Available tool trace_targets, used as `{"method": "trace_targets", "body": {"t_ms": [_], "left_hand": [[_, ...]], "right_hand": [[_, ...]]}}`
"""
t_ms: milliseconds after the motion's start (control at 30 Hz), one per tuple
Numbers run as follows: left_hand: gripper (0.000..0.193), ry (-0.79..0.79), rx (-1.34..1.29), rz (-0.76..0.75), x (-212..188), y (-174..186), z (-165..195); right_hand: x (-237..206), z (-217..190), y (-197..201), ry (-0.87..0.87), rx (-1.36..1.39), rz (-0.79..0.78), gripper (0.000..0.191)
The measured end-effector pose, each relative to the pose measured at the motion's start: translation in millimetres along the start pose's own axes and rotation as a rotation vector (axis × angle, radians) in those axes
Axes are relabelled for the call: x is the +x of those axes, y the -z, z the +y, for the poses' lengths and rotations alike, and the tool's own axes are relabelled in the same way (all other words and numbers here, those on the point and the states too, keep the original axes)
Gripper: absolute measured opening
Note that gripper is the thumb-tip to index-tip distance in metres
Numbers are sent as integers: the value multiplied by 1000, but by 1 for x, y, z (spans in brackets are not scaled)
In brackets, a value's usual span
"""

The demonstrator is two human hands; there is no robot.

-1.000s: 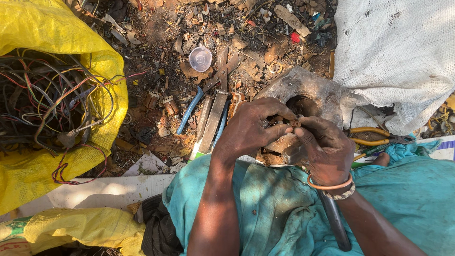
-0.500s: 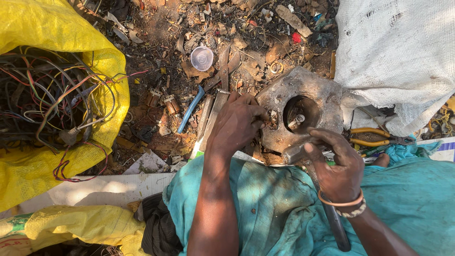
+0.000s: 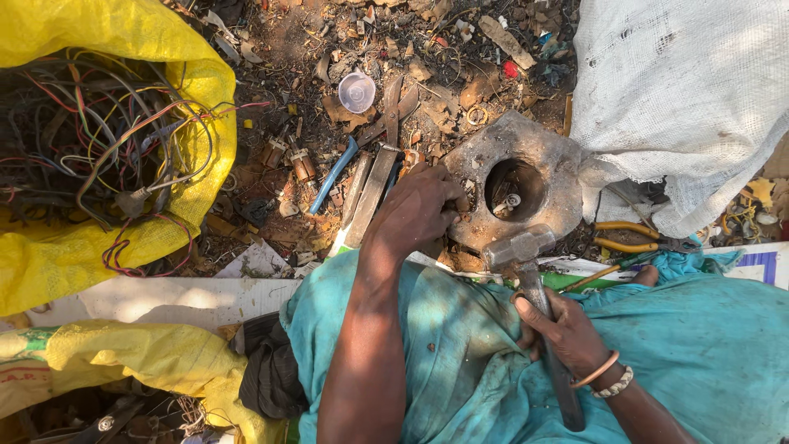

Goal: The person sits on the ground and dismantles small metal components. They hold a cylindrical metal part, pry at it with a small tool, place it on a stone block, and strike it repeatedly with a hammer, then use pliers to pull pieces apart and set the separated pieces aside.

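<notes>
A grey metal block with a round hole lies on the dirt in front of my lap. A small metal piece sits inside the hole. My left hand rests at the block's left edge, fingers curled against it. My right hand grips the handle of a hammer, whose steel head hangs just below the block. Bangles circle my right wrist. A teal cloth covers my lap.
A yellow sack full of tangled wires lies at the left. A white woven sack sits at the right. Flat metal files, a blue-handled tool, a small plastic cup and yellow-handled pliers lie among scrap.
Both hands were together over the block. My right hand has pulled back with the hammer toward my lap, and my left hand has slid to the block's left edge, uncovering the hole.
</notes>
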State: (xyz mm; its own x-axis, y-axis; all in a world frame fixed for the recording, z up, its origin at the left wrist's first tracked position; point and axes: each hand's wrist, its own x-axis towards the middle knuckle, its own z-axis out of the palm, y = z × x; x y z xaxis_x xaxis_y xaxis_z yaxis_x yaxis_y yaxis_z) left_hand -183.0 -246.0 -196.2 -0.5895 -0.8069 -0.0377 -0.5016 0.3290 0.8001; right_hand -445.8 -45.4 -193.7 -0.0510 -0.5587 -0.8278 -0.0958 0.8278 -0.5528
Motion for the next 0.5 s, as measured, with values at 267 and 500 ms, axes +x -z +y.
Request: {"method": "trace_targets", "body": {"t_ms": [267,500], "left_hand": [[20,65,-91,143,-4,8,-5],[23,231,-117,564,-1,28,3]], "right_hand": [[-36,-39,-8,142,-50,129,41],[-57,-68,-42,788,-673,574,53]]}}
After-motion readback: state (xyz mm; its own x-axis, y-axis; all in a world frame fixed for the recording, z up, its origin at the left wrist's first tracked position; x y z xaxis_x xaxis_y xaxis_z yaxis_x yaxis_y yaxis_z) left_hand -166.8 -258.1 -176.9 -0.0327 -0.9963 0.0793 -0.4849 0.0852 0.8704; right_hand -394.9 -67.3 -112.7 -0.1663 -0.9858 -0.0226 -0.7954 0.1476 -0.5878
